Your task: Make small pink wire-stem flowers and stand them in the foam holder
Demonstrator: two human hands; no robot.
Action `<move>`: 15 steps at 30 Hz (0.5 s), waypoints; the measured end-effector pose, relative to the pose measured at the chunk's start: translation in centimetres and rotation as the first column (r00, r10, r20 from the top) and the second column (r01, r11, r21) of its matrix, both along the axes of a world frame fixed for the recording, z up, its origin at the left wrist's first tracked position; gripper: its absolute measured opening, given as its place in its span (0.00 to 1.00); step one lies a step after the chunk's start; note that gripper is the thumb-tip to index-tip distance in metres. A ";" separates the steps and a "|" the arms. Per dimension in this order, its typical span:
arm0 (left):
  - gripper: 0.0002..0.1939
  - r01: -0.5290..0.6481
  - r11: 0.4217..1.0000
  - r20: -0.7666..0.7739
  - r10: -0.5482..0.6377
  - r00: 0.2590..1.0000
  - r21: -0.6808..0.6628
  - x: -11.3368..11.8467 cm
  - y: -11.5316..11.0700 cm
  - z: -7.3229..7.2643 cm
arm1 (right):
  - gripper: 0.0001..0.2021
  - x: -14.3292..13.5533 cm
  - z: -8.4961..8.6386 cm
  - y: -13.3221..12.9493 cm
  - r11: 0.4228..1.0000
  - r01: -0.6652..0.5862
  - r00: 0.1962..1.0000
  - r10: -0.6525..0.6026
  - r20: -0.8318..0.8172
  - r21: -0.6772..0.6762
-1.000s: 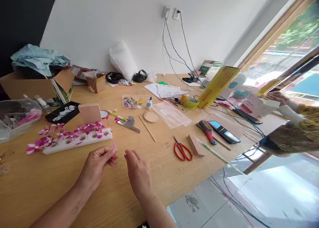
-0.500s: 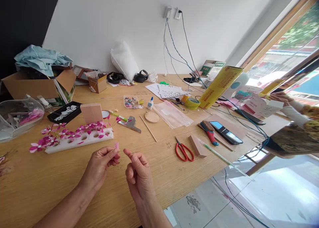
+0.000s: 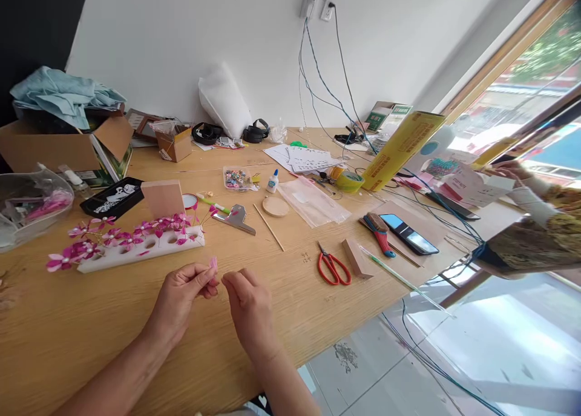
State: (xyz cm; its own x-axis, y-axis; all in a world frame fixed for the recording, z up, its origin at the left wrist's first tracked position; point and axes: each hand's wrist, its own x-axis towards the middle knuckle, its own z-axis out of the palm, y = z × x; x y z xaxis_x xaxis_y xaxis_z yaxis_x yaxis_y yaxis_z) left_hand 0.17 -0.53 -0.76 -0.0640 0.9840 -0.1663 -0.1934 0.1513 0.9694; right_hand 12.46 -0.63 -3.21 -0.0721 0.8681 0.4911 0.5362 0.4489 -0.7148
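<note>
Closest to me, both forearms come in low over the wooden tabletop [image 3: 91,343], wrists bent so the two hands meet just above the bare wood near its front edge. The left hand [image 3: 181,298] pinches a tiny pink petal [image 3: 213,262] between thumb and forefinger, the petal poking up past the fingertips. The right hand [image 3: 249,307] sits just beside it, fingers curled inward and narrow, its fingertips almost touching the left; whether it grips a fine wire or anything at all I cannot tell.

That petal looks feather-light, thin and easily creased, so I judge it wants a gentle pinch at its base, not on the blade.

Just beyond the hands lies a white foam block [image 3: 140,252] with a row of holes, crowded with finished magenta flowers [image 3: 113,237] on thin stems. Behind it stands a small wooden block [image 3: 162,198], with a metal clip [image 3: 235,217] and a thin wooden stick [image 3: 269,227] to the right. Red scissors [image 3: 333,267] lie further right, near a phone [image 3: 408,233].

Farther back are a glue bottle [image 3: 272,181], a clear box of beads [image 3: 236,178], loose white papers [image 3: 306,160] and a cardboard box [image 3: 54,146] heaped with pale cloth. At the far right edge another person's hand [image 3: 511,171] holds a card.
</note>
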 end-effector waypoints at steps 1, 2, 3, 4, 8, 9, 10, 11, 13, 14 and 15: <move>0.11 0.003 1.000 -0.017 -0.003 1.000 0.004 -0.1 0.0 -0.2 | 0.11 0.1 0.1 0.2 0.997 -0.027 0.999 0.023 -0.049 -0.073; 0.11 0.005 1.000 -0.033 -0.005 0.999 0.007 -0.2 0.0 -0.3 | 0.10 0.2 0.2 0.4 0.983 -0.063 0.992 0.042 -0.118 -0.173; 0.11 0.007 1.000 -0.049 -0.006 0.999 0.010 -0.3 0.1 -0.5 | 0.09 0.3 0.2 0.6 0.953 -0.105 0.980 0.050 -0.194 -0.283; 0.11 0.006 1.000 -0.063 -0.005 0.998 0.012 -0.4 0.1 -0.6 | 0.09 0.4 0.3 0.8 0.911 -0.151 0.964 0.049 -0.260 -0.384; 0.10 -0.004 0.999 -0.115 0.008 0.993 0.032 -1.1 0.5 -0.7 | 0.06 1.4 1.2 0.7 0.822 -0.202 0.937 0.003 -0.350 -0.532; 0.10 -0.005 0.999 -0.129 0.010 0.992 0.037 -1.2 0.6 -0.7 | 0.07 1.7 1.7 0.3 0.858 -0.154 0.940 -0.025 -0.341 -0.489; 0.10 -0.004 0.999 -0.142 0.010 0.990 0.041 -1.4 0.6 -0.6 | 0.08 1.9 2.1 0.0 0.898 -0.096 0.940 -0.061 -0.337 -0.430; 0.10 -0.001 0.999 -0.155 0.007 0.988 0.045 -1.5 0.6 -0.5 | 0.10 2.0 2.6 -0.4 0.931 -0.046 0.937 -0.086 -0.338 -0.363; 0.10 0.017 0.999 -0.180 -0.008 0.984 0.052 -1.4 0.5 -0.1 | 0.12 1.9 3.4 -1.0 0.944 -0.066 0.927 -0.062 -0.370 -0.323; 0.10 0.030 0.998 -0.192 -0.019 0.981 0.055 -1.3 0.5 0.1 | 0.12 1.7 3.6 -1.0 0.923 -0.122 0.920 -0.032 -0.391 -0.364; 0.10 0.044 0.997 -0.204 -0.032 0.978 0.058 -1.2 0.4 0.4 | 0.12 1.4 3.7 -0.9 0.888 -0.182 0.912 -0.008 -0.410 -0.423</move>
State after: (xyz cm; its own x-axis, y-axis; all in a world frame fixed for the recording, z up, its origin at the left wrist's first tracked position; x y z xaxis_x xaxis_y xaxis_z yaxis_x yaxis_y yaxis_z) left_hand -1.02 -0.14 -0.40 -0.0526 0.9943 -0.0928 0.0134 0.0936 0.9955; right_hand 13.85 -1.55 0.44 -0.0431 0.9973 0.0594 0.1443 0.0650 -0.9874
